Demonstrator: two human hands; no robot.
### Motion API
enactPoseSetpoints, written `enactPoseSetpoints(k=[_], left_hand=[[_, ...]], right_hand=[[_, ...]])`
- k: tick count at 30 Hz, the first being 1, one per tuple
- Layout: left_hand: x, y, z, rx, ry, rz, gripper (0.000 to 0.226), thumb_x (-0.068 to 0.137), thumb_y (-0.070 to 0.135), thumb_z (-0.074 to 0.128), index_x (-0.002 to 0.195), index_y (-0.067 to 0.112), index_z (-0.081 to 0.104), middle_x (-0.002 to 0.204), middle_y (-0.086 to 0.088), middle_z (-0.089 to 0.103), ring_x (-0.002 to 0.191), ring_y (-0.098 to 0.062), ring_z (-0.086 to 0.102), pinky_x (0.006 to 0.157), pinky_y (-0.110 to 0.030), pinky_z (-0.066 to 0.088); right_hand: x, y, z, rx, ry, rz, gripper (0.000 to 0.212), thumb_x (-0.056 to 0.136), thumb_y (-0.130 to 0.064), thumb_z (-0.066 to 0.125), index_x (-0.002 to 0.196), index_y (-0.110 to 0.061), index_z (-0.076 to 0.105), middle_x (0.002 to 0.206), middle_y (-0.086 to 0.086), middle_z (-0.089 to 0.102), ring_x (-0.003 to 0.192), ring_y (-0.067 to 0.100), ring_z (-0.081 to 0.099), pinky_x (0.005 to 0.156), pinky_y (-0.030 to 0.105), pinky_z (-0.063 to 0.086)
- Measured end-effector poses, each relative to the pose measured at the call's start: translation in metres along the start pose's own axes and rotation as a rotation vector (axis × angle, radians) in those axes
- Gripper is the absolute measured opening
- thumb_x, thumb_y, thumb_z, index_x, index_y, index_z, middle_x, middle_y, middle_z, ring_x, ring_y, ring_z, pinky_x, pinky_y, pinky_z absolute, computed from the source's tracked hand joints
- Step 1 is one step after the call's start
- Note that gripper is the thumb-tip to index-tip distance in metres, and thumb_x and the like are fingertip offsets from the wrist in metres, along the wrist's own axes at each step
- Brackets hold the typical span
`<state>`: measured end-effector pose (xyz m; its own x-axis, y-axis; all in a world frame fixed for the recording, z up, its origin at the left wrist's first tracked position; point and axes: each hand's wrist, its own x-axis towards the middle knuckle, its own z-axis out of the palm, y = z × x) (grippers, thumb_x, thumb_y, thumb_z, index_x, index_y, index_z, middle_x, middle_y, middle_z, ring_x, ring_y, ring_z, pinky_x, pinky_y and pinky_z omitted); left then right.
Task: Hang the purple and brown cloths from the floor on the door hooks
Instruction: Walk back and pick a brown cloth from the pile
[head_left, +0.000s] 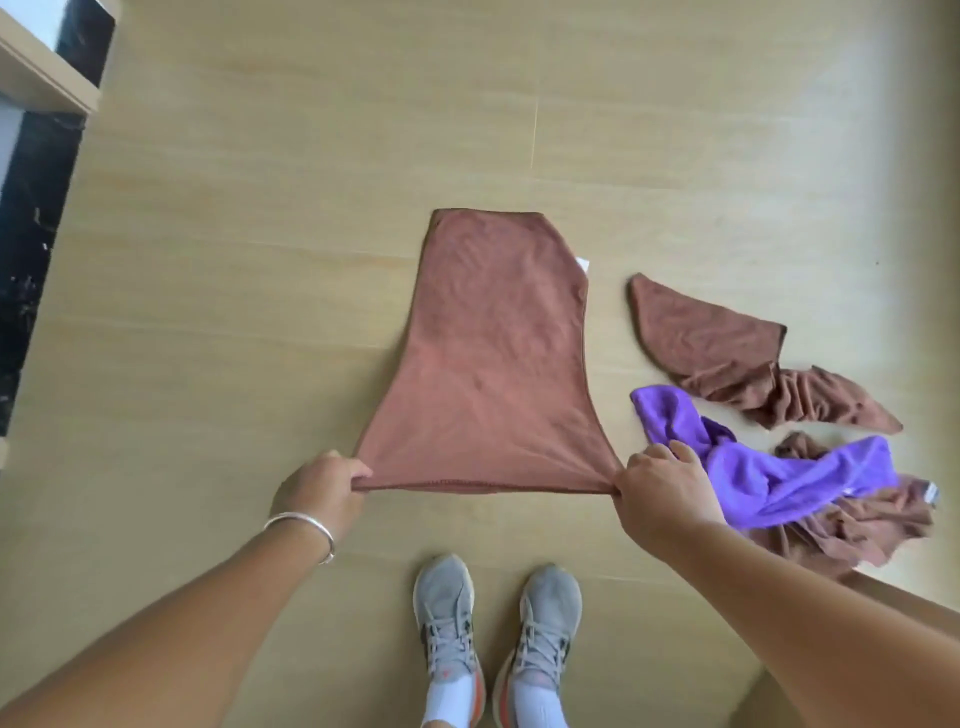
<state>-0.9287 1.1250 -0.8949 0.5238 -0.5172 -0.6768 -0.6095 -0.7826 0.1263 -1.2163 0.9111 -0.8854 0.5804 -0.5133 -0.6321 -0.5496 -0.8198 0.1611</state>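
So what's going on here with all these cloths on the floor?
A person is standing over a wooden floor, holding a brown cloth stretched between both hands: the left hand pinches one near corner, the right hand the other, while its far end lies on the floor. To the right, a purple cloth lies draped over a crumpled brown one, with another brown cloth beyond them. No door hooks are in view, so nothing shows as hung.

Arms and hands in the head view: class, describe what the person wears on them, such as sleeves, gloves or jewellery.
Both forearms are bare, with no sleeves or gloves in view. The left wrist carries a thin silver bangle just behind the left hand. The right hand and its wrist show no jewellery.
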Motion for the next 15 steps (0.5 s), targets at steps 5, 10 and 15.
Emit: enactPoseSetpoints(k=[5, 10, 15], left_hand=[[-0.025, -0.028, 0.064, 0.025, -0.042, 0.032, 0.012, 0.087, 0.034, 0.066, 0.095, 0.038, 0.073, 0.105, 0.011, 0.053, 0.095, -0.012, 0.055, 0.070, -0.027, 0.045], [-0.033, -0.044, 0.069, 0.113, -0.108, 0.088, 0.016, 0.086, 0.046, 0.063, 0.096, 0.037, 0.072, 0.109, 0.022, 0.051, 0.106, -0.003, 0.047, 0.074, -0.023, 0.044], [-0.018, -0.028, 0.022, 0.118, -0.043, 0.111, 0.016, 0.087, 0.045, 0.062, 0.093, 0.035, 0.072, 0.104, 0.021, 0.056, 0.102, -0.003, 0.047, 0.071, -0.023, 0.041]], right_hand=[[-0.028, -0.023, 0.056, -0.002, -0.123, -0.066, 0.024, 0.090, -0.029, 0.047, 0.099, -0.026, 0.069, 0.098, -0.008, 0.065, 0.103, 0.020, 0.052, 0.092, 0.037, 0.028], [-0.034, -0.022, 0.057, 0.028, -0.145, -0.078, 0.022, 0.091, -0.030, 0.050, 0.096, -0.027, 0.071, 0.095, -0.010, 0.065, 0.102, 0.018, 0.052, 0.095, 0.036, 0.028], [-0.015, -0.001, 0.009, -0.005, -0.096, -0.044, 0.021, 0.093, -0.027, 0.048, 0.095, -0.030, 0.069, 0.096, -0.012, 0.062, 0.103, 0.017, 0.050, 0.094, 0.033, 0.028]])
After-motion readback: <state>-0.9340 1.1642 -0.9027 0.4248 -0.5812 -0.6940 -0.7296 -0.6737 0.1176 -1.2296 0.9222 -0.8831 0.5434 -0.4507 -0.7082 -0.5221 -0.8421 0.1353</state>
